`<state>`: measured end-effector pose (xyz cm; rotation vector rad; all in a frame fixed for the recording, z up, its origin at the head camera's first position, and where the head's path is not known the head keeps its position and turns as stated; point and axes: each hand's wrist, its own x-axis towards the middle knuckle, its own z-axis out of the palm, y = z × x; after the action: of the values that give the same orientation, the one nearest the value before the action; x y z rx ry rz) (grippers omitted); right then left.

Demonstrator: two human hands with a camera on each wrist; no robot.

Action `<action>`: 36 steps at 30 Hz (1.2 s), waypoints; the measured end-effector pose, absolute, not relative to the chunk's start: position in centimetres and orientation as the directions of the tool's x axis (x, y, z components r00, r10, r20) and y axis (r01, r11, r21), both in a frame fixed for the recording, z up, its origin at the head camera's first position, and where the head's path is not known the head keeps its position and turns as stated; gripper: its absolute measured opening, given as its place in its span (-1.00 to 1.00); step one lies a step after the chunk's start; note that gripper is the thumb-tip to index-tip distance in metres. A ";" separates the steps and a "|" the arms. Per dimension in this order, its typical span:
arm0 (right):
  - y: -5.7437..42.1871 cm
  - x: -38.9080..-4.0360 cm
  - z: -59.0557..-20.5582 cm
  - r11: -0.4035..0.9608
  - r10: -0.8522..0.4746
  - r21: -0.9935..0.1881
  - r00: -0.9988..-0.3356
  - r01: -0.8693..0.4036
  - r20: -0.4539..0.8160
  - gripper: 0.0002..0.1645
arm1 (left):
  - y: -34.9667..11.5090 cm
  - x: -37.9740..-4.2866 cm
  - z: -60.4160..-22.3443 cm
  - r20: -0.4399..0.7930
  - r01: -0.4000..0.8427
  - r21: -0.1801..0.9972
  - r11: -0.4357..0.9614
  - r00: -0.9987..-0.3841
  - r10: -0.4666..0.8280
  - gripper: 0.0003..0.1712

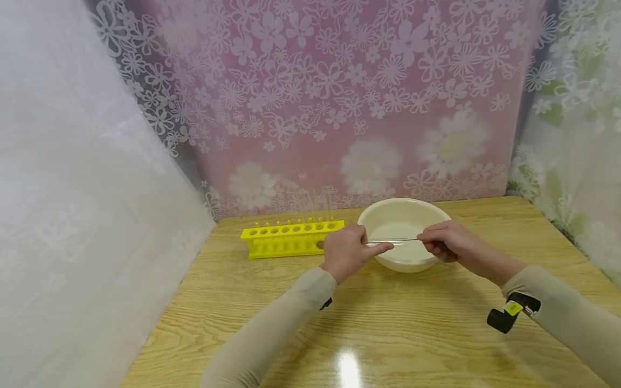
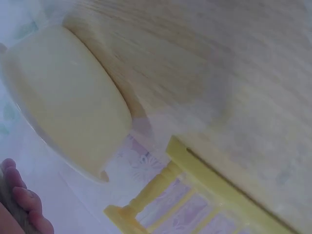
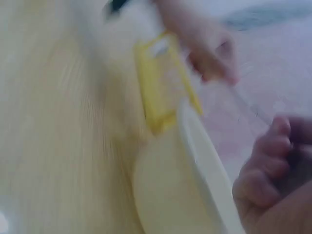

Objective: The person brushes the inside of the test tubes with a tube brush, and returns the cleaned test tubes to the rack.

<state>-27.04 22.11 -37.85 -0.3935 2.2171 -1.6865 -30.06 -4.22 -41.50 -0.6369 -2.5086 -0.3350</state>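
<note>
Above a cream basin, my left hand grips a clear glass test tube that lies roughly level, thumb stretched along it. My right hand pinches a thin wire-like stem in line with the tube's mouth. Whatever sits at the stem's other end is too faint to make out. In the right wrist view, the left hand and right hand face each other across the tube, blurred. Only the curled fingertips of the left hand show in the left wrist view.
A yellow test tube rack with holes and pegs stands left of the basin, partly behind my left hand. Several clear tubes stand upright at its right end. Patterned curtains hang behind and beside the wooden table.
</note>
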 end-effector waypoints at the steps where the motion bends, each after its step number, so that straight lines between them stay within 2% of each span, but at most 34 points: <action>1: 22.1 -27.2 -37.8 0.217 -0.411 -0.974 -0.900 0.062 -0.149 -0.56 | -4.2 -30.0 -41.5 0.556 0.501 0.086 0.861 -0.741 0.376 -0.26; 3: 22.1 -27.4 -37.7 0.162 -0.411 -0.973 -0.884 0.167 -0.221 -0.57 | -4.1 -30.0 -41.5 0.572 0.501 0.058 0.864 -0.726 0.382 -0.26; 5: 22.1 -27.5 -37.9 0.190 -0.398 -0.970 -0.891 0.153 -0.219 -0.55 | -4.0 -29.9 -41.6 0.569 0.500 0.050 0.865 -0.726 0.386 -0.27; 8: 22.1 -27.5 -38.3 0.359 -0.370 -0.930 -0.926 -0.074 -0.069 -0.55 | -4.1 -29.9 -41.6 0.535 0.484 0.099 0.869 -0.762 0.364 -0.26; 11: 22.2 -27.3 -38.8 0.533 -0.386 -0.753 -0.903 -0.385 0.189 -0.68 | -4.3 -30.1 -41.6 0.502 0.468 0.162 0.869 -0.797 0.335 -0.25; 14: 22.2 -27.0 -39.2 0.603 -0.464 -0.489 -0.776 -0.630 0.427 -0.92 | -4.6 -30.1 -41.6 0.486 0.461 0.196 0.865 -0.812 0.322 -0.25; 17: 22.3 -27.0 -39.4 0.617 -0.553 -0.211 -0.608 -0.758 0.569 -0.83 | -4.7 -30.2 -41.6 0.477 0.464 0.205 0.862 -0.816 0.326 -0.25; 19: 22.3 -27.1 -39.4 0.614 -0.599 -0.054 -0.509 -0.787 0.618 -0.90 | -4.8 -30.3 -41.6 0.473 0.467 0.208 0.859 -0.817 0.329 -0.25; 20: 22.3 -27.1 -39.4 0.611 -0.616 0.008 -0.470 -0.792 0.632 -0.87 | -4.8 -30.3 -41.6 0.471 0.467 0.209 0.859 -0.818 0.330 -0.25; 22: 22.3 -27.2 -39.4 0.605 -0.643 0.098 -0.413 -0.790 0.645 -0.61 | -4.8 -30.3 -41.7 0.469 0.464 0.208 0.861 -0.820 0.329 -0.24; 25: 22.2 -27.3 -39.3 0.600 -0.671 0.164 -0.380 -0.783 0.637 -0.26 | -4.7 -30.3 -41.6 0.468 0.462 0.199 0.864 -0.820 0.331 -0.23; 27: 22.0 -27.3 -39.3 0.592 -0.689 0.172 -0.383 -0.788 0.615 -0.25 | -4.7 -30.2 -41.6 0.468 0.461 0.191 0.866 -0.819 0.333 -0.23; 29: 21.8 -27.4 -39.4 0.577 -0.710 0.166 -0.391 -0.800 0.586 -0.34 | -4.8 -30.1 -41.5 0.472 0.462 0.182 0.868 -0.815 0.335 -0.23; 33: 21.6 -27.5 -39.4 0.545 -0.742 0.155 -0.388 -0.824 0.547 -0.79 | -5.0 -30.1 -41.5 0.489 0.469 0.147 0.871 -0.800 0.348 -0.24; 34: 21.6 -27.5 -39.3 0.538 -0.748 0.158 -0.383 -0.828 0.543 -0.82 | -5.1 -30.1 -41.5 0.494 0.471 0.141 0.871 -0.796 0.350 -0.24; 36: 21.6 -27.5 -39.2 0.525 -0.756 0.161 -0.371 -0.835 0.540 -0.76 | -5.2 -30.2 -41.6 0.499 0.473 0.133 0.871 -0.791 0.353 -0.25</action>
<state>-27.51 21.59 -39.22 -1.8732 3.2057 -0.2707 -30.19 -5.23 -41.59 -0.6034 -2.5715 -0.3462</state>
